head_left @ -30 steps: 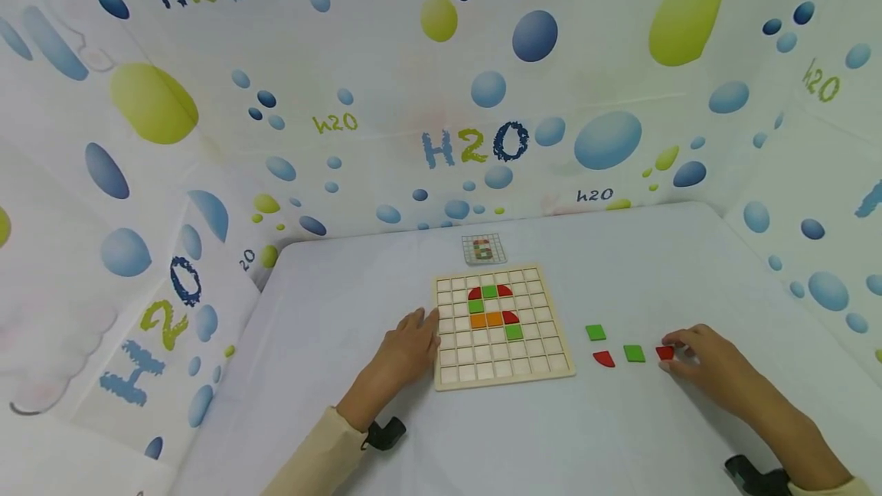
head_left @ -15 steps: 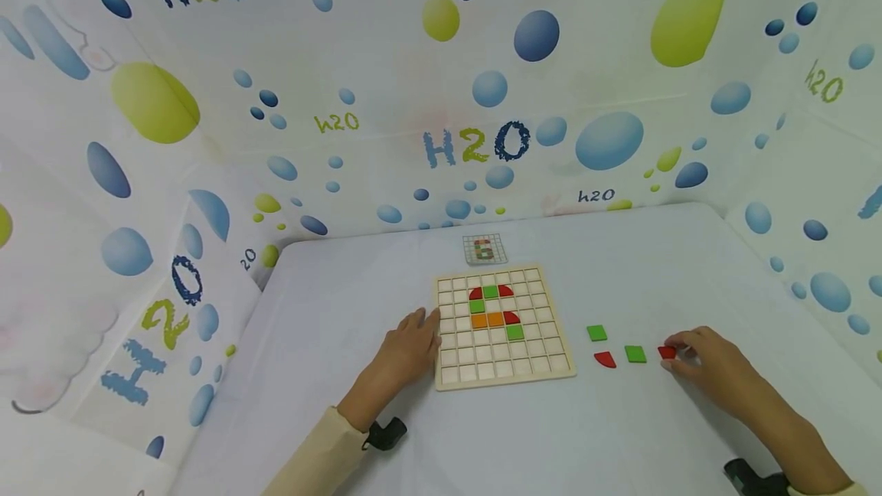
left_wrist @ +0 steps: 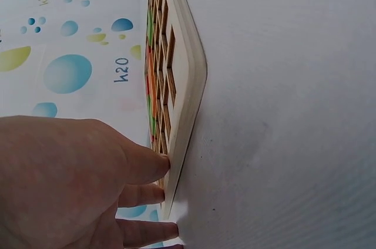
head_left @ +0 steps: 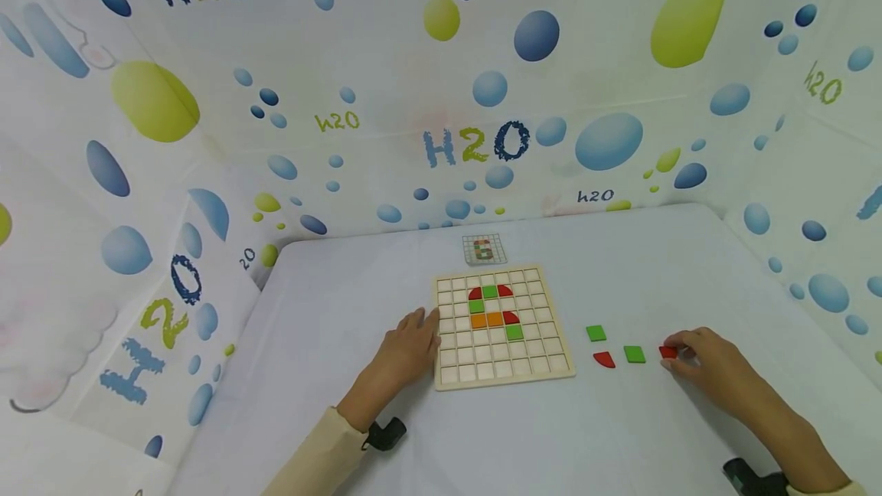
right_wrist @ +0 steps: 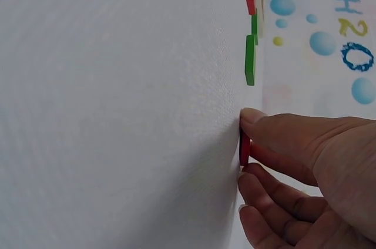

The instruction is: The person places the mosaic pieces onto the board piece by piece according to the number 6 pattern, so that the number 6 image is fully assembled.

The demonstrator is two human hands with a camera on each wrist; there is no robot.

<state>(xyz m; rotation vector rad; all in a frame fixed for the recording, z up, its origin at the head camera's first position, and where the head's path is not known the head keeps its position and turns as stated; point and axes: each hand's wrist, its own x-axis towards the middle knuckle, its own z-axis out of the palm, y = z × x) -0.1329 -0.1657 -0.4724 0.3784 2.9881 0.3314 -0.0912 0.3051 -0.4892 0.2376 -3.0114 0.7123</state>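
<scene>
My left hand (head_left: 406,349) rests at the left edge of a wooden grid board (head_left: 485,375). In the left wrist view, its thumb (left_wrist: 154,168) lies against the board's rim and the other fingers stretch alongside. Red, green and orange tiles sit in the upper middle squares of the board. On the right, my right hand (head_left: 710,362) pinches a small red tile (right_wrist: 244,146) between thumb and fingertips, low over the white cloth. Part of this tile is covered by the fingers. To its left lie two green tiles (head_left: 635,354) and a red quarter-round tile (head_left: 604,360).
Behind the board lies a small pattern card (head_left: 485,249) with a coloured figure on a grid. A white cloth (head_left: 551,442) covers the table. A sheet (head_left: 386,60) printed with blue and green drops and "H2O" stands around the back and sides.
</scene>
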